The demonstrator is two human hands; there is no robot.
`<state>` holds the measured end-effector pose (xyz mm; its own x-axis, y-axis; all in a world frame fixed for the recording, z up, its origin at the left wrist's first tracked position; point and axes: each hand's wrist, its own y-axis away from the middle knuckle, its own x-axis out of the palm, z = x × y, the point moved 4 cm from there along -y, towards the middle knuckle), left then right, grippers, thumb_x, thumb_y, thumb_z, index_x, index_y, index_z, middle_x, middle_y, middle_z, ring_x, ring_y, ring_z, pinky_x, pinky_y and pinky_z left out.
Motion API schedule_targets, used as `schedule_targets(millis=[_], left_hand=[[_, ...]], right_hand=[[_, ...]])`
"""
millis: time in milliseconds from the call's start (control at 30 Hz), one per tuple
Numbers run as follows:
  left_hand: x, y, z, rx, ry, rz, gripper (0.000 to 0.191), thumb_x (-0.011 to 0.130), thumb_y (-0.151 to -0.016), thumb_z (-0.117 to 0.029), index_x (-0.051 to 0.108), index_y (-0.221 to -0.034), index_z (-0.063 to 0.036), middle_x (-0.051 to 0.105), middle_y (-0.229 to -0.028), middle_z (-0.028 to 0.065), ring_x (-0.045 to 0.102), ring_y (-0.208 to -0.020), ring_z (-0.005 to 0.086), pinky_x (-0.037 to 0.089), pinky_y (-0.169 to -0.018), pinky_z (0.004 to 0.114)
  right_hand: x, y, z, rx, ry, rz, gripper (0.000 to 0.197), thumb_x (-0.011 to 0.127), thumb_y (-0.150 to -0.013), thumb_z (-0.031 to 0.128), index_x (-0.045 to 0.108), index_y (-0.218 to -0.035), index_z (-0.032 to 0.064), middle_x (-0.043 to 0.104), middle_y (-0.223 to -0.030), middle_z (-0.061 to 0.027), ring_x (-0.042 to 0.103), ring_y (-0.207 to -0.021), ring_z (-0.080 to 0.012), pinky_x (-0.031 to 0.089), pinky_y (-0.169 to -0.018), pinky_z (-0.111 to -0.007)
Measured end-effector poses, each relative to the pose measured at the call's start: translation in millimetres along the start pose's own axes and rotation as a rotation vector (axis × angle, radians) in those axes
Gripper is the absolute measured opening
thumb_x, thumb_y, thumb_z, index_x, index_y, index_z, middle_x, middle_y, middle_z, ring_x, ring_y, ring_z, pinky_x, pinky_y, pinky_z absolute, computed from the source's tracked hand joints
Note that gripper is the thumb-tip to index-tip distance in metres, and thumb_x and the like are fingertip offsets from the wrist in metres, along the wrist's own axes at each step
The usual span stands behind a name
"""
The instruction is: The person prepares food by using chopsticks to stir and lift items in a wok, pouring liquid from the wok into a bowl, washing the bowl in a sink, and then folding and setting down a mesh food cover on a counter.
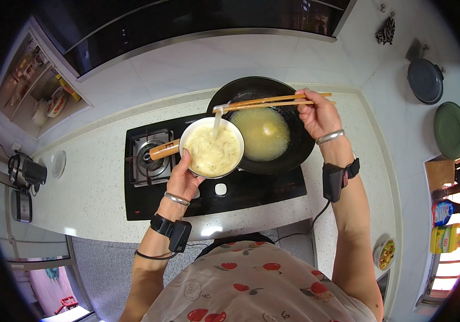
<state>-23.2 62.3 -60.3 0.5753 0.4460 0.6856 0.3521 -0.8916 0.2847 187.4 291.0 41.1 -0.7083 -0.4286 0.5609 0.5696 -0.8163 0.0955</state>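
Observation:
My left hand point(183, 177) grips a white bowl point(241, 139) by its near left rim, thumb over the edge. Inside the bowl is a pale yellow batter with strips of food point(214, 151) in it. My right hand point(321, 112) holds a pair of wooden chopsticks point(268, 100), tips pointing left above the bowl's far rim. A batter-coated strip point(217, 120) hangs from the tips down to the bowl's contents. Just beyond and right of the bowl sits a black wok point(302, 149) with bubbling yellowish oil point(260, 135). Its wooden handle point(163, 150) shows left of the bowl.
The black gas hob point(262, 197) has a bare left burner point(151, 159). A small bowl of cut food point(386, 253) stands on the right counter. Lids point(451, 129) hang on the right wall. A range hood point(197, 20) spans above; an electric kettle point(22, 171) stands far left.

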Motion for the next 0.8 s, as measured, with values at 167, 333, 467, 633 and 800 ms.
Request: schedule_targets(millis=[167, 333, 467, 633, 800], left_hand=[[-0.3, 0.4, -0.2, -0.003, 0.017, 0.003, 0.065, 0.059, -0.078, -0.040, 0.032, -0.127, -0.0078, 0.041, -0.126, 0.0121, 0.042, -0.116, 0.0265, 0.042, -0.090, 0.042], [2.0, 1.8, -1.3, 0.019, 0.021, 0.031, 0.065, 0.058, -0.078, -0.041, 0.032, -0.127, -0.0080, 0.040, -0.127, 0.0121, 0.041, -0.117, 0.0264, 0.041, -0.092, 0.043], [1.7, 3.3, -2.1, 0.034, 0.025, 0.044, 0.063, 0.056, -0.079, -0.041, 0.031, -0.128, -0.0083, 0.039, -0.128, 0.0119, 0.041, -0.117, 0.0261, 0.039, -0.093, 0.043], [7.0, 6.6, -5.3, 0.053, 0.025, 0.034, 0.063, 0.056, -0.079, -0.041, 0.032, -0.128, -0.0080, 0.040, -0.127, 0.0118, 0.042, -0.116, 0.0258, 0.039, -0.093, 0.042], [8.3, 6.9, -6.5, 0.065, 0.032, 0.041, 0.062, 0.056, -0.080, -0.040, 0.033, -0.127, -0.0080, 0.042, -0.126, 0.0117, 0.044, -0.114, 0.0256, 0.041, -0.091, 0.042]], right_hand=[[38.5, 24.2, -20.4, -0.055, 0.432, 0.097, 0.020, 0.049, -0.084, 0.016, 0.058, -0.085, -0.0021, 0.058, -0.069, -0.0084, 0.050, -0.044, -0.0100, 0.037, -0.038, -0.018], [22.2, 12.2, 11.2, -0.214, 0.397, 0.068, 0.021, 0.048, -0.085, 0.016, 0.058, -0.087, -0.0024, 0.058, -0.069, -0.0088, 0.046, -0.042, -0.0085, 0.035, -0.036, -0.019], [-30.4, -23.6, 6.9, -0.247, 0.495, -0.119, 0.020, 0.048, -0.085, 0.016, 0.058, -0.085, -0.0021, 0.058, -0.068, -0.0078, 0.048, -0.043, -0.0089, 0.038, -0.036, -0.020], [-92.5, -53.2, -23.0, -0.220, 0.858, -0.409, 0.020, 0.052, -0.083, 0.017, 0.060, -0.079, -0.0009, 0.058, -0.063, -0.0060, 0.055, -0.046, -0.0117, 0.045, -0.040, -0.023], [-107.0, -64.1, -44.7, -0.236, 0.821, -0.450, 0.017, 0.050, -0.083, 0.013, 0.060, -0.080, -0.0011, 0.059, -0.064, -0.0070, 0.057, -0.048, -0.0128, 0.046, -0.043, -0.024]])
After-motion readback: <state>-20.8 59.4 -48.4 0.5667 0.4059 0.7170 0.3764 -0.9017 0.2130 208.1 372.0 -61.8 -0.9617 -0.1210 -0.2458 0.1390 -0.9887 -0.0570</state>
